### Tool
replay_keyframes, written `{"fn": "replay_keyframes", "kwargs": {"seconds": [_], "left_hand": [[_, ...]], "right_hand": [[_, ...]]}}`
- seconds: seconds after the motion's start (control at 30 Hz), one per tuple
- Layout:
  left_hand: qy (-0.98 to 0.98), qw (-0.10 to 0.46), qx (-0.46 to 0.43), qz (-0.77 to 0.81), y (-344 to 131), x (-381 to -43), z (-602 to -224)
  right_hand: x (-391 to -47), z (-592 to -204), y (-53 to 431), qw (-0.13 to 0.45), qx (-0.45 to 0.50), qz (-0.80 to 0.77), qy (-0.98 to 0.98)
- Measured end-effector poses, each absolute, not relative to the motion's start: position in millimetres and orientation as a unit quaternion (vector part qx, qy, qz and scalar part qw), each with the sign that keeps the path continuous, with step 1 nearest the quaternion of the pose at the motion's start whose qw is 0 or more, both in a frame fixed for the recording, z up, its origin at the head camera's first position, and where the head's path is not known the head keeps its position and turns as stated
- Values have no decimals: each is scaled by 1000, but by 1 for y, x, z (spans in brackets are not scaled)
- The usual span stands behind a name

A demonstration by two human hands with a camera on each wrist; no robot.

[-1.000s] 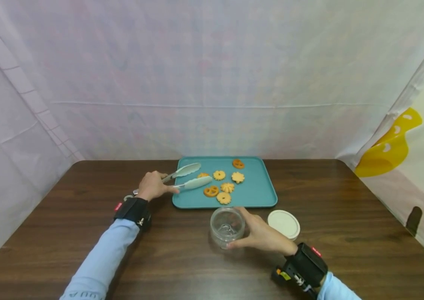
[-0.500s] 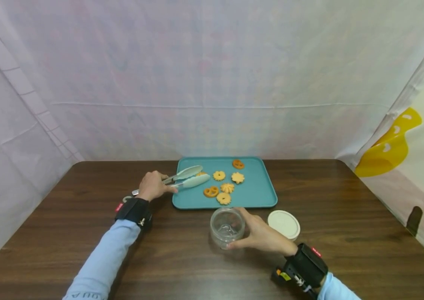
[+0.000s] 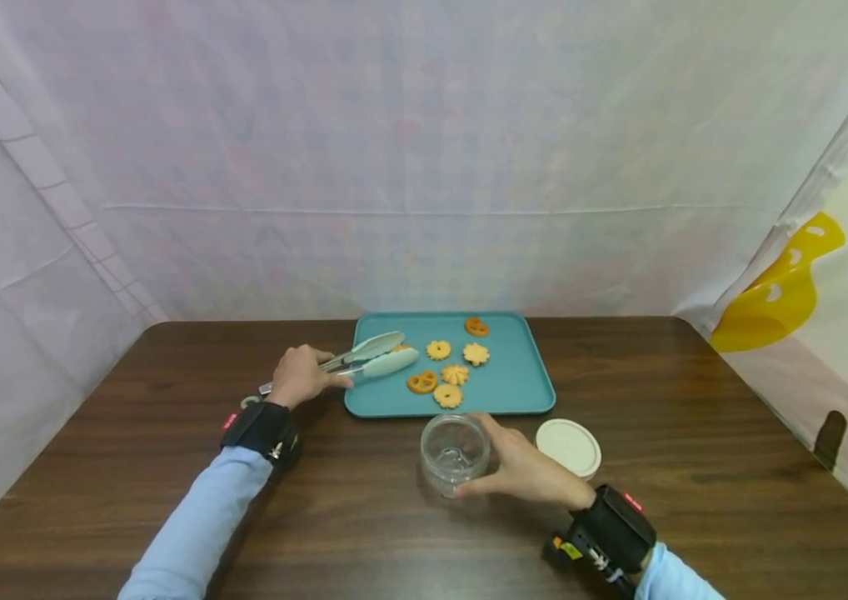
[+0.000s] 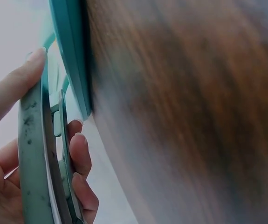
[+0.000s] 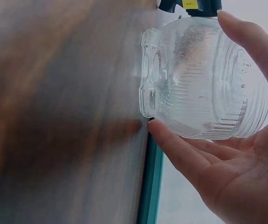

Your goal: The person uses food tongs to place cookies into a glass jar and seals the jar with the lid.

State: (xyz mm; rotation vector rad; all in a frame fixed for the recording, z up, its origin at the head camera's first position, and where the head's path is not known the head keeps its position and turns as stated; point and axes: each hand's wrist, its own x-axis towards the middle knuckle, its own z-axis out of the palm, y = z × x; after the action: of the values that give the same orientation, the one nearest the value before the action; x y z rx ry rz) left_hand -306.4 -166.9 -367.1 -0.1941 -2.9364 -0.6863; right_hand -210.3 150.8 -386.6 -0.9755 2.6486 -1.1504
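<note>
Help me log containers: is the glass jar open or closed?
Open: the head view shows the glass jar uncapped, a white lid lying apart on the table.

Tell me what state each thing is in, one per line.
Tongs: tips apart, gripped by left hand
Glass jar: upright, uncapped, empty, held by right hand
White lid: off, lying on table
Teal tray: flat, bearing cookies and pretzels

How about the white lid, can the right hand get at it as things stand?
Probably not without letting go: the right hand has its grip round the glass jar, though the white lid lies close by, its top mostly in view.
</note>
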Motion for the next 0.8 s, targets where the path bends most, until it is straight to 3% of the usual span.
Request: {"fn": "replay_keyframes", "kwargs": {"seconds": [0.57,0.8], "left_hand": [[-930,104,-172,-308,-178,-280,-362],[-908,99,-202,-355,-182,-260,-351]], "right_hand": [[-215,-386,153,76,-310,-418,851],[-214,-386,154,44,-318,-392,862]]}}
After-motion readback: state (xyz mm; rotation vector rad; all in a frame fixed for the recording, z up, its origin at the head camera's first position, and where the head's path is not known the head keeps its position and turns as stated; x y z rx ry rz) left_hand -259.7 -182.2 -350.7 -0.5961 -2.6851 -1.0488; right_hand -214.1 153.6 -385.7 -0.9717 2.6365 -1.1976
